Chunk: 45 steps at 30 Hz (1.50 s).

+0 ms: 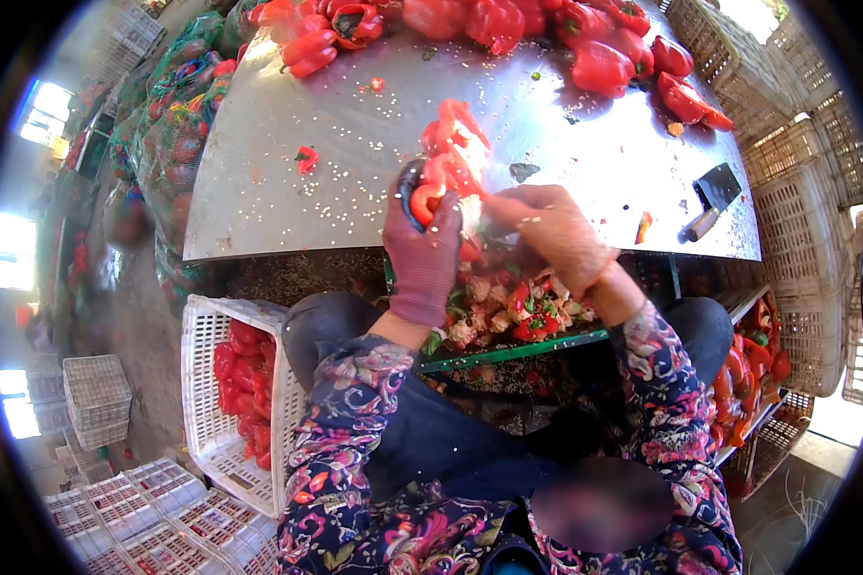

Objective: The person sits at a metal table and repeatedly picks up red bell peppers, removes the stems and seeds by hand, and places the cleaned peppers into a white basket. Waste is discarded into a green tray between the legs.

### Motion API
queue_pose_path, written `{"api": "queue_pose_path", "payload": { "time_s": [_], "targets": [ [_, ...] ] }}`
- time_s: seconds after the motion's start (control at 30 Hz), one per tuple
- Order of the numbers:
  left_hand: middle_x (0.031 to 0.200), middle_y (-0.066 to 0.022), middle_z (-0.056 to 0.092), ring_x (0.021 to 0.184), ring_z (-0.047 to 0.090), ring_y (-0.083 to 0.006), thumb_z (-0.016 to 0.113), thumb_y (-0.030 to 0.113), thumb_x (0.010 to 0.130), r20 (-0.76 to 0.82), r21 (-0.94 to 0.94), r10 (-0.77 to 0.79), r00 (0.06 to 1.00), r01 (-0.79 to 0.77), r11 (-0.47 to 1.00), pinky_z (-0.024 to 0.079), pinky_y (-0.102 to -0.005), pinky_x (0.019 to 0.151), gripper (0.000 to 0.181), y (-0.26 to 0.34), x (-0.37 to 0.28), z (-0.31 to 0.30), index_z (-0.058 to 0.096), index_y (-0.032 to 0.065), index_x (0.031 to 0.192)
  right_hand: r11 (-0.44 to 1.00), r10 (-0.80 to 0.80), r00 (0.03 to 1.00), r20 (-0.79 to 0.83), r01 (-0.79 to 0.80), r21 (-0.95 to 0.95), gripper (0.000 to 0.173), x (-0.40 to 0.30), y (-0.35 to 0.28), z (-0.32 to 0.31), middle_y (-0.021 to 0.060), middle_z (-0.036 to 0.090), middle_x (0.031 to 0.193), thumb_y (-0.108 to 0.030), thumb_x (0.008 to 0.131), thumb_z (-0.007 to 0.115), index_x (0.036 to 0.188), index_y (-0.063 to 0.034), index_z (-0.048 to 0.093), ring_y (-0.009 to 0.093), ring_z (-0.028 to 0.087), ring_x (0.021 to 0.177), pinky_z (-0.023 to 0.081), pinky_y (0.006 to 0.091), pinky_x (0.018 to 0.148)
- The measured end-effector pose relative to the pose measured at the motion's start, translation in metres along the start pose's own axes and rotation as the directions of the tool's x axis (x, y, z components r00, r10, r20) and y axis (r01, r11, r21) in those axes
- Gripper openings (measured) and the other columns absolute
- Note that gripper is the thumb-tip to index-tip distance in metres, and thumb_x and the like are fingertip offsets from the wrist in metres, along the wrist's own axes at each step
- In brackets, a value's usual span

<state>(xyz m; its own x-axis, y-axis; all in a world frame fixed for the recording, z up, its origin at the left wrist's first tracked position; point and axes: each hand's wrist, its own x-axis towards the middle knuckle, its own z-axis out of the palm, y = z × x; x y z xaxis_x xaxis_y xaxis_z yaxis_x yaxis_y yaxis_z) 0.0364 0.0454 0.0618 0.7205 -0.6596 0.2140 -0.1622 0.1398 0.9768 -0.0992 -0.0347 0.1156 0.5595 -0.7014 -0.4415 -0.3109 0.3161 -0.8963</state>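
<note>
My left hand (426, 266), in a mauve knitted glove, grips a split red bell pepper (451, 154) above the near edge of the metal table. A dark curved patch or piece (410, 192) lies between the glove and the pepper; I cannot tell which it is. My bare right hand (554, 230) has its fingers at the pepper's near side, blurred, so their hold is unclear. Beneath both hands, pepper cores (500, 309) with pale seeds and green stems are heaped in a green-edged container (525, 352) between my knees.
The metal table (273, 172) bears scattered seeds and scraps. Red peppers (604, 65) line its far side. A cleaver (715, 198) rests at its right. White crates of red peppers flank me, left (205, 374) and right (737, 309). Net sacks (180, 151) stand left, stacked crates (798, 237) right.
</note>
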Motion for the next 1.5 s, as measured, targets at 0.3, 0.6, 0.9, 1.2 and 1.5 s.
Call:
{"api": "queue_pose_path", "payload": {
  "time_s": [0.3, 0.6, 0.9, 1.2, 1.5],
  "targets": [
    [0.12, -0.0217, 0.061, 0.109, 0.061, -0.0374, 0.07, 0.017, 0.085, 0.184, 0.256, 0.383, 0.906, -0.42, 0.871, 0.049, -0.0399, 0.092, 0.052, 0.001, -0.009, 0.008, 0.051, -0.0017, 0.13, 0.984, -0.135, 0.979, 0.152, 0.114, 0.14, 0.018, 0.048, 0.045, 0.013, 0.0044, 0.062, 0.077, -0.02, 0.086, 0.066, 0.093, -0.003, 0.065, 0.014, 0.059, 0.067, 0.045, 0.0294, 0.056],
    [0.092, -0.007, 0.067, 0.074, 0.065, -0.0168, 0.068, 0.01, 0.089, 0.09, -0.494, -0.483, 0.871, 0.46, 0.738, 0.055, -0.029, 0.066, 0.022, -0.013, 0.02, -0.003, 0.063, -0.0003, 0.108, 0.896, -0.419, 0.907, 0.04, 0.42, -0.143, 0.042, 0.015, 0.044, 0.015, 0.0079, 0.064, 0.07, -0.017, 0.071, 0.07, 0.106, 0.004, 0.058, 0.018, 0.066, 0.065, 0.051, 0.0309, 0.057],
    [0.085, -0.0035, 0.064, 0.071, 0.061, -0.0127, 0.071, 0.007, 0.084, -0.035, -0.522, -0.487, 0.872, 0.4, 0.753, 0.053, -0.0294, 0.064, 0.018, -0.019, 0.037, -0.025, 0.062, 0.0024, 0.1, 0.18, -0.35, 0.904, 0.247, 0.324, -0.929, 0.062, -0.059, 0.075, -0.027, 0.0124, 0.065, 0.085, -0.023, 0.076, 0.071, 0.131, -0.009, 0.047, 0.036, 0.066, 0.071, 0.052, 0.0444, 0.061],
    [0.108, -0.0027, 0.063, 0.095, 0.059, -0.0099, 0.065, -0.007, 0.083, 0.196, -0.079, -0.114, 0.974, 0.132, 0.988, 0.05, -0.0247, 0.083, 0.038, -0.018, 0.013, -0.018, 0.059, 0.0018, 0.12, 0.78, -0.37, 0.911, -0.185, 0.196, -0.594, 0.029, 0.01, 0.004, -0.032, 0.0165, 0.066, 0.07, -0.027, 0.084, 0.062, 0.095, -0.001, 0.067, 0.03, 0.068, 0.071, 0.053, 0.0404, 0.07],
    [0.112, -0.0058, 0.061, 0.096, 0.059, -0.0111, 0.067, -0.004, 0.083, 0.323, -0.056, -0.231, 0.918, 0.262, 0.963, 0.052, -0.0244, 0.081, 0.045, -0.01, 0.026, -0.026, 0.054, 0.0018, 0.125, 0.919, -0.202, 0.979, 0.014, 0.194, -0.344, 0.041, 0.111, 0.009, -0.006, 0.0126, 0.071, 0.08, -0.035, 0.085, 0.066, 0.109, -0.0023, 0.069, 0.021, 0.068, 0.07, 0.054, 0.0354, 0.067]
  ]
}}
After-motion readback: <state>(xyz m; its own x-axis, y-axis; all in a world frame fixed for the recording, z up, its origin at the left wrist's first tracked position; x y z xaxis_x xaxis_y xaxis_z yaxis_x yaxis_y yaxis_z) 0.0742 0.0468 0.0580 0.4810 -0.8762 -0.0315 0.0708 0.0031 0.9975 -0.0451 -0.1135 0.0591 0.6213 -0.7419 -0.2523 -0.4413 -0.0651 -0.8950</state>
